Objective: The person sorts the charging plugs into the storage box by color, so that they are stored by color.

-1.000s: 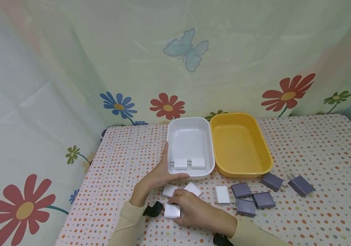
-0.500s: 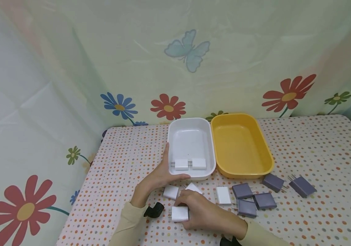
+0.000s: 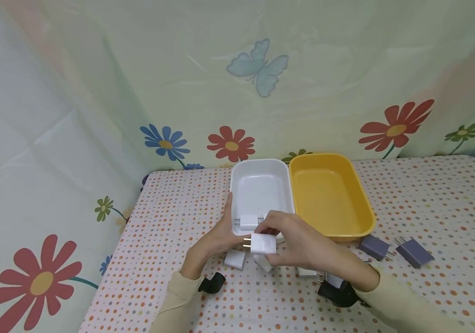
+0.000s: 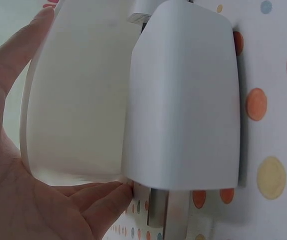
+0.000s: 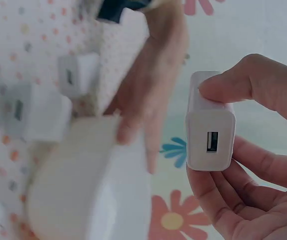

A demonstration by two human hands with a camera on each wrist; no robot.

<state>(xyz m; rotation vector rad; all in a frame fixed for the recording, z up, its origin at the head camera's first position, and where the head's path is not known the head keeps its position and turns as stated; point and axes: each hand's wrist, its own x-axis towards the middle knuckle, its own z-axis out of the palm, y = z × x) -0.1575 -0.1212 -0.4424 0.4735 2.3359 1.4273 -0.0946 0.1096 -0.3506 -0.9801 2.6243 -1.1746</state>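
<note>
My right hand (image 3: 301, 243) pinches a white USB wall charger (image 3: 263, 243) between thumb and fingers, over the near edge of the white tray (image 3: 262, 187). Its two prongs point left. The right wrist view shows the USB port on the end of this charger (image 5: 211, 142). My left hand (image 3: 216, 233) rests along the tray's near left corner with straight fingers, seen also in the left wrist view as a spread hand (image 4: 43, 205). Inside the tray lies a white charger (image 3: 249, 222); the right hand overlaps the one beside it.
A yellow tray (image 3: 330, 199) stands against the white one. Loose white chargers (image 3: 235, 259) lie in front. Purple-grey chargers (image 3: 414, 252) lie on the right, some hidden behind the right wrist. A patterned curtain (image 3: 170, 83) hangs behind the dotted tablecloth (image 3: 179, 203).
My right hand has lifted the white charger off the tablecloth and carried it right and forward to the white tray's near edge. The left hand stays at the tray's corner.
</note>
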